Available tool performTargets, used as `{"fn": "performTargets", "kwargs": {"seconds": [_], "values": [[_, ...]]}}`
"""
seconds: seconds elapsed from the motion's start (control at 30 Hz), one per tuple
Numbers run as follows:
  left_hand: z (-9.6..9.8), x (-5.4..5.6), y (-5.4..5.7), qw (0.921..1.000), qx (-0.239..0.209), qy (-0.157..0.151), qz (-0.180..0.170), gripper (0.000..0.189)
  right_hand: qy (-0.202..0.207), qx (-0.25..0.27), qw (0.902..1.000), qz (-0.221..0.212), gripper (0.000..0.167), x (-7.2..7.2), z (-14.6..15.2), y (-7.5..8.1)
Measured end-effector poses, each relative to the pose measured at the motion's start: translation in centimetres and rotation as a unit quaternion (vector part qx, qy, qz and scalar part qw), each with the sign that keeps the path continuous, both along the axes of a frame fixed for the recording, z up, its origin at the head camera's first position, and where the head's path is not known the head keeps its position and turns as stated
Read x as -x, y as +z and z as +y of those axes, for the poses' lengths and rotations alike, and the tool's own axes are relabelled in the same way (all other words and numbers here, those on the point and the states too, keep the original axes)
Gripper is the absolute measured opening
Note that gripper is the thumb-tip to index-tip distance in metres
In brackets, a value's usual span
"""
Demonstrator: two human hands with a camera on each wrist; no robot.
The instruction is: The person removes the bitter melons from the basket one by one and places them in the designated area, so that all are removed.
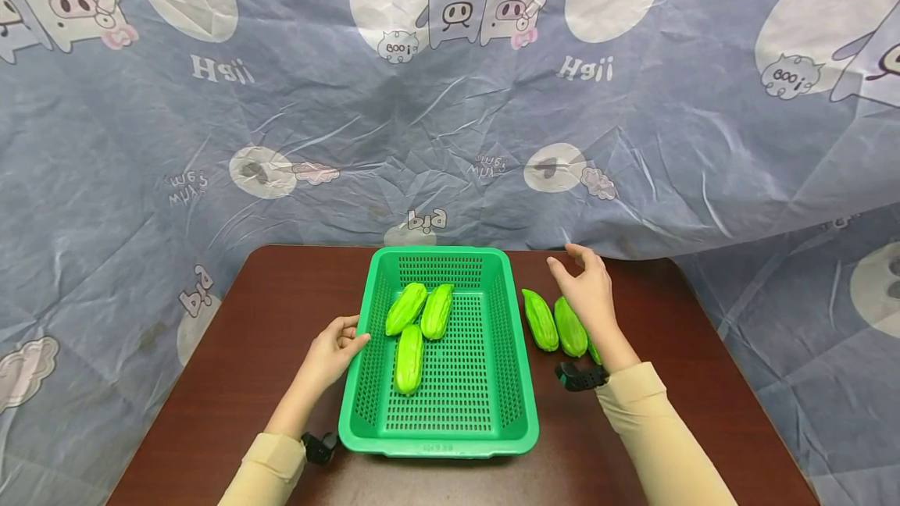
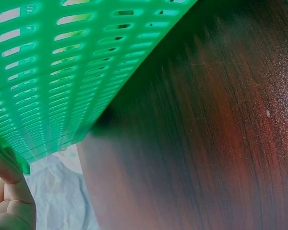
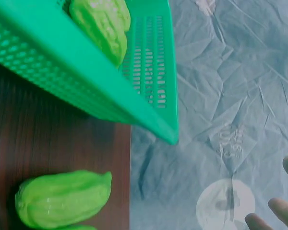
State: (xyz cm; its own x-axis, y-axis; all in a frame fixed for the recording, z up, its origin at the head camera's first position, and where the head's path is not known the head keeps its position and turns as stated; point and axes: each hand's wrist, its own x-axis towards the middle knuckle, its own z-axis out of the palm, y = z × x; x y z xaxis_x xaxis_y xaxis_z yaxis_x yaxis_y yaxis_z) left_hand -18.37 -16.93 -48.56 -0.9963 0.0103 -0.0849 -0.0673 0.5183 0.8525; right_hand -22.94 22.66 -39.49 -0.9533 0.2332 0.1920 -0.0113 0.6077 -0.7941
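A green plastic basket (image 1: pixel 439 445) with slotted walls stands on the table. Inside it, toward the left, lie three light-green bitter gourds (image 1: pixel 408 361). My left hand (image 1: pixel 334 350) grips the basket's left rim between thumb and fingers; in the left wrist view its fingertips (image 2: pixel 7 165) curl at the rim. To the right of the basket, two more gourds (image 1: pixel 541 322) lie side by side, and a third (image 1: pixel 594 353) is mostly hidden by my right wrist. Over these gourds hovers my right hand (image 1: pixel 589 289), thumb and fingers spread apart, holding nothing.
The dark reddish-brown wooden table (image 1: pixel 295 287) extends on both sides of the basket. Behind it hangs a creased blue-grey cloth (image 1: pixel 394 139) with cartoon prints, reaching down to the table's back edge. Each wrist carries a black strap device (image 1: pixel 580 376).
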Motion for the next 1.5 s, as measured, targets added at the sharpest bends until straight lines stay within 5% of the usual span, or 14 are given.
{"fn": "performTargets", "kwargs": {"seconds": [0.83,1.5], "values": [[-0.1,0.0,0.0,1.0000,0.000,-0.002,0.003,0.050,0.045,0.037,0.9977,-0.034,0.058,0.5,-6.1,-0.3],[0.1,0.0,-0.1,0.9999,0.004,0.003,0.016,0.049,0.066,0.048,0.9954,-0.049,0.063,0.8,-9.5,-2.8]]}}
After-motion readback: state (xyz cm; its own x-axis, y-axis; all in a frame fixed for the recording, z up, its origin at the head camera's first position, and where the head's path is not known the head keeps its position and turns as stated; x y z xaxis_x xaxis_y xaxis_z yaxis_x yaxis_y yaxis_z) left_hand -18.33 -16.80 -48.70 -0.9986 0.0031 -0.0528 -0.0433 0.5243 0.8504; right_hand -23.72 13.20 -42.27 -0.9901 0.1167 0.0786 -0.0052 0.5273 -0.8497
